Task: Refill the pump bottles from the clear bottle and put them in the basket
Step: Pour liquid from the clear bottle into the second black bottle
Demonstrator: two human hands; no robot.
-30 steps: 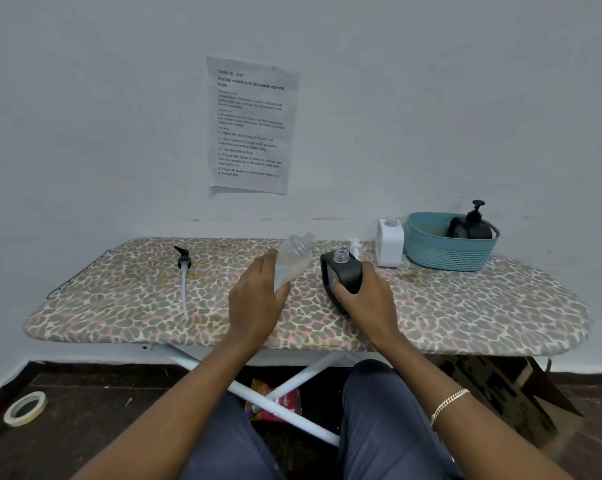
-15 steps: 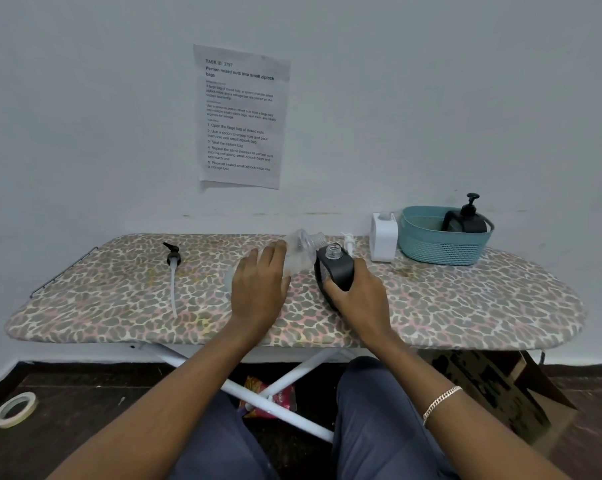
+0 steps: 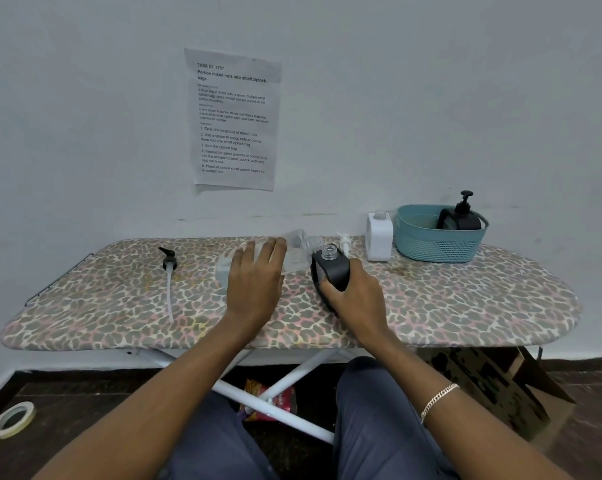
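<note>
Left hand point(image 3: 256, 282) grasps the clear bottle point(image 3: 301, 244), tilted, mouth just beside the black pump bottle point(image 3: 334, 271) neck. Right hand point(image 3: 356, 292) grasps that bottle

Tilted clear bottle point(image 3: 302, 247), neck beside uncapped black pump bottle point(image 3: 334, 272)

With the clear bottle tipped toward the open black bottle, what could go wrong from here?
1. The mouth of the clear bottle looks short of the narrow open neck of the black bottle, so liquid may land on the ironing board cover.
2. The right hand holds the black bottle tilted; it could spill as it fills.
3. The white pump lies close behind both necks and might get knocked.
</note>
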